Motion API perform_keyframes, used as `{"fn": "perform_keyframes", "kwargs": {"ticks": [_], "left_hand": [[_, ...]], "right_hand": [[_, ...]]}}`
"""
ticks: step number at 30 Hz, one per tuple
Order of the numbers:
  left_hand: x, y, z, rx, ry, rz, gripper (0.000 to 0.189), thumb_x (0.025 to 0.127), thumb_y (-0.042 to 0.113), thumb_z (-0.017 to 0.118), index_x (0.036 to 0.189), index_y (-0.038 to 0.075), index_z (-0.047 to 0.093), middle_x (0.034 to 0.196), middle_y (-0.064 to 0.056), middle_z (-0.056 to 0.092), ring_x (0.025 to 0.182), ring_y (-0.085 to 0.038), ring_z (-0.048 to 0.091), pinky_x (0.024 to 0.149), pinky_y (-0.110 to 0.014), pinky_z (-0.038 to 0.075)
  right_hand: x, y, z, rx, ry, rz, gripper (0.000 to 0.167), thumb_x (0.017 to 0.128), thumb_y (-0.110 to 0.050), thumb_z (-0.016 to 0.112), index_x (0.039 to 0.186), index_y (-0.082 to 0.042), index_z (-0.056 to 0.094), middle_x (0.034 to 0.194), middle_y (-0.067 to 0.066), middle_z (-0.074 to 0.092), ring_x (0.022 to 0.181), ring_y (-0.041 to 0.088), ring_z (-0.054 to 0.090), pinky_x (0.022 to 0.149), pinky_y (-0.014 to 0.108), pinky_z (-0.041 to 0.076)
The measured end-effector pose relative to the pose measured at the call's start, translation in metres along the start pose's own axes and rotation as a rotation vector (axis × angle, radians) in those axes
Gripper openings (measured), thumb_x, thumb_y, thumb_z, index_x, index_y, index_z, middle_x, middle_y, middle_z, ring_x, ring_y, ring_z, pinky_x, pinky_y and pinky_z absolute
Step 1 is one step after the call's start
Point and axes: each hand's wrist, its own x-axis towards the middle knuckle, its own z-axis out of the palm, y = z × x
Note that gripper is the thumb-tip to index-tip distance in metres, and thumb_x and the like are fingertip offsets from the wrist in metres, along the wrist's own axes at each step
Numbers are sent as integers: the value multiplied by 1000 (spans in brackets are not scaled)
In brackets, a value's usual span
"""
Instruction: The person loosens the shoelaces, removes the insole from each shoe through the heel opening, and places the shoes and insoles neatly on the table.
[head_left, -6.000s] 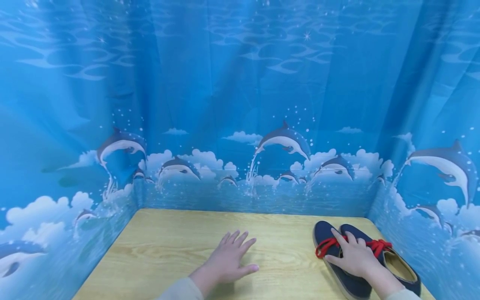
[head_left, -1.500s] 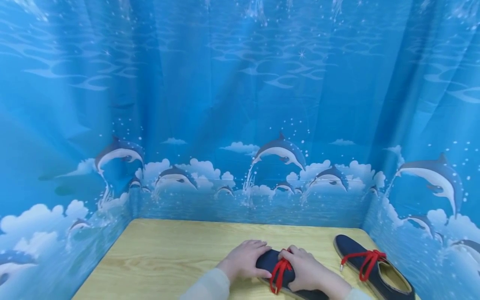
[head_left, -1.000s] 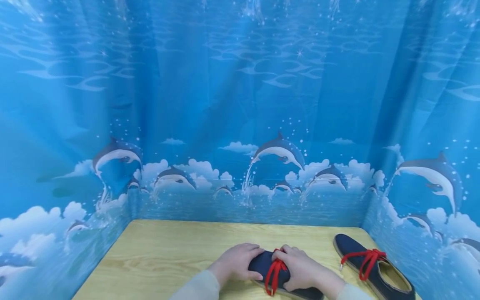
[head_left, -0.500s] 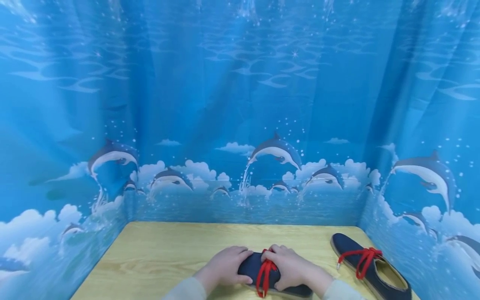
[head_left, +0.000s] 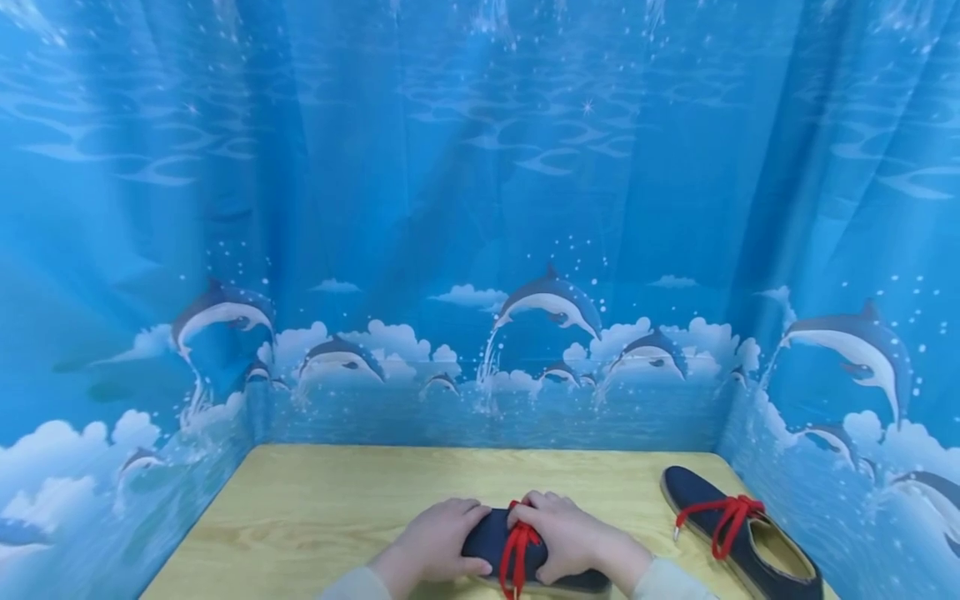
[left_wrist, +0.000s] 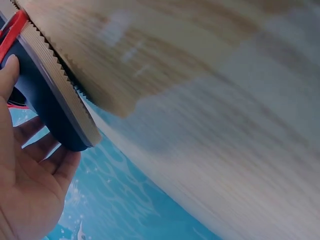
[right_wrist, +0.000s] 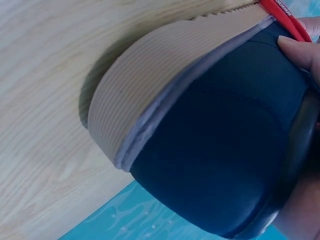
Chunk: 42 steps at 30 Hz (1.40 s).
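Note:
A navy lace-up shoe (head_left: 486,540) with red laces (head_left: 517,550) lies sideways near the table's front, toe to the left. My left hand (head_left: 435,540) holds its toe, thumb on the near side and fingers on the far side. Around the middle, by the laces, my right hand (head_left: 570,540) grips it. In the left wrist view the shoe (left_wrist: 47,92) shows its ribbed tan sole edge, with the left hand (left_wrist: 35,180) at the toe. The right wrist view shows the shoe's heel (right_wrist: 225,125) close up, the right thumb (right_wrist: 300,52) against its side.
A matching navy shoe (head_left: 744,548) with tied red laces lies at the table's right, toe pointing to the back left. The light wooden table (head_left: 337,492) is bordered at the back and sides by a blue dolphin-print curtain (head_left: 420,217).
Six seconds ago both shoes lay together at the right under my right hand, my left hand apart. Now one shoe is at the middle in both hands, having slid left over the last second.

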Motion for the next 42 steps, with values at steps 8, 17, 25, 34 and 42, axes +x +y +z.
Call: {"fn": "perform_keyframes", "kwargs": {"ticks": [8,17,25,34,42], "left_hand": [[-7,-2,-1,-19,-11,-30,80,83,72,63,145,23,53,139,-1,58,126,-22,56,101,-43,50],[-15,-6,1,4,2,-43,81,83,74,62,145,23,53,138,-1,58,126,-23,55,102,-44,50],[-19,-8,1,-21,0,-54,81,82,75,62,144,23,54,136,-1,58,124,-23,56,100,-44,50],[-21,-9,0,-9,7,-51,80,82,72,64,143,22,55,136,-2,58,124,-24,56,101,-44,51],[-21,-10,-4,-49,-4,-67,76,82,66,70,143,21,55,137,-2,58,125,-23,56,101,-42,50]], "right_hand": [[3,-8,-1,-15,-13,-6,65,70,-27,90,126,-37,59,116,-11,52,96,9,48,82,34,48],[7,-14,0,-28,-19,-26,66,70,-27,89,128,-37,59,120,-10,52,99,9,49,84,34,49],[10,-15,1,-23,-21,-44,69,71,-29,89,131,-39,57,127,-8,52,104,12,50,85,36,49],[-2,-4,-1,56,19,-54,88,77,-41,86,151,-38,40,150,2,43,130,31,47,97,55,48],[-13,8,-5,103,72,-68,87,79,-50,81,153,-28,40,144,-4,49,126,22,51,97,47,51]]}}
